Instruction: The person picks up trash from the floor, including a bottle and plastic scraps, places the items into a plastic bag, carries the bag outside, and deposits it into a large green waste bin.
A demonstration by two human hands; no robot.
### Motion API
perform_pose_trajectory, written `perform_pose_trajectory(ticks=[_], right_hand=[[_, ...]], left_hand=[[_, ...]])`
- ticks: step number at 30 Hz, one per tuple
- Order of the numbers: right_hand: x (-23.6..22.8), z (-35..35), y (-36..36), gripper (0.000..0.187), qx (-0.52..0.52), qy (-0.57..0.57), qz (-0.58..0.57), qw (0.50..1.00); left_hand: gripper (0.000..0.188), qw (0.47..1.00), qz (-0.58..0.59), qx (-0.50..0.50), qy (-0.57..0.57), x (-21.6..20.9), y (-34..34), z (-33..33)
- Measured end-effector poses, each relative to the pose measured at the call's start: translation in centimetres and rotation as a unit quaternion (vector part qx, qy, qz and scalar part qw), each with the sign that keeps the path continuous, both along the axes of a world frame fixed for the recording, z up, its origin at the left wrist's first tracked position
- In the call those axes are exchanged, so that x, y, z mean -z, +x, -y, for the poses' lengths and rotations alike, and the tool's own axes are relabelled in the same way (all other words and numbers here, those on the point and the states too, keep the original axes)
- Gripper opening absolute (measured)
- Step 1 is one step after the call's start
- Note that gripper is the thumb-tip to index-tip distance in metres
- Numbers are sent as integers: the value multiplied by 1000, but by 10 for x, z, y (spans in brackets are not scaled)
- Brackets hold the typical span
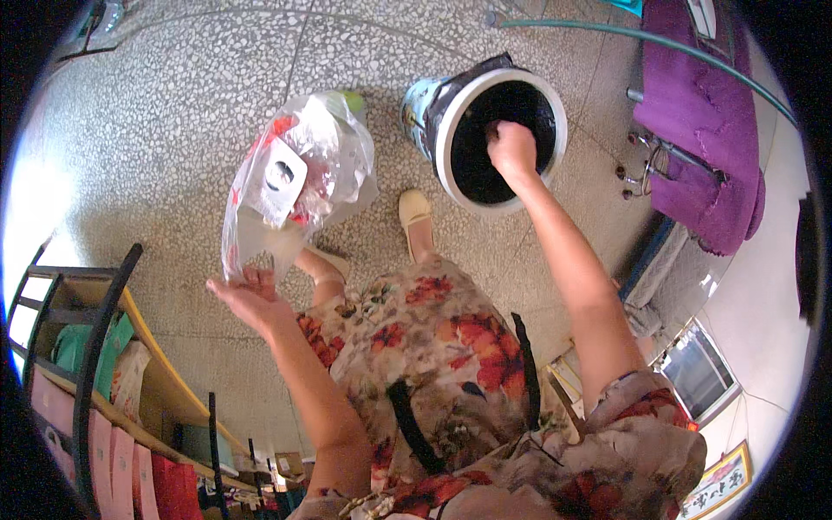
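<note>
A clear plastic bag (247,212) with red print hangs in front of me on the left. White, red and shiny scraps show through it, along with a pale tag (283,176) with a dark oval. My left hand (253,299) grips the bag's near edge, thumb out to the side. Ahead on the right is a bin with a white rim (445,165) and a black liner (485,178). Over its mouth my right hand (513,149) is closed, fingertips pointing inward. Whatever those fingers hold, if anything, is lost against the dark liner.
The bin stands on a speckled stone floor (199,130), near my light shoe (415,208). A green hose (589,29) crosses the upper right, above a purple cloth (693,147). At lower left is a black-framed shelf (95,321) with bags and boxes.
</note>
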State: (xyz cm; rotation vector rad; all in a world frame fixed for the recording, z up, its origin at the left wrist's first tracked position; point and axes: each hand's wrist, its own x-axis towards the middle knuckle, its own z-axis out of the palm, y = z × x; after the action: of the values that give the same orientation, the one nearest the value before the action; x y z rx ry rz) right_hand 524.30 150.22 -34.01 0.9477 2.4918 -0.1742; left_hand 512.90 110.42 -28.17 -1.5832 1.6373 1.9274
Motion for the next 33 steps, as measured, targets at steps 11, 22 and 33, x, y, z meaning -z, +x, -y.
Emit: perform_pose_trajectory(ticks=[11, 22, 33], right_hand=[[221, -55, 35, 25, -60, -45, 134, 988], [-13, -2, -12, 10, -14, -65, -106, 992], [54, -22, 29, 23, 73, -160, 1, 984]], left_hand=[[63, 997, -30, 71, -10, -7, -13, 16], [57, 998, -29, 54, -23, -4, -11, -17], [58, 1000, -11, 18, 20, 1, -8, -9]])
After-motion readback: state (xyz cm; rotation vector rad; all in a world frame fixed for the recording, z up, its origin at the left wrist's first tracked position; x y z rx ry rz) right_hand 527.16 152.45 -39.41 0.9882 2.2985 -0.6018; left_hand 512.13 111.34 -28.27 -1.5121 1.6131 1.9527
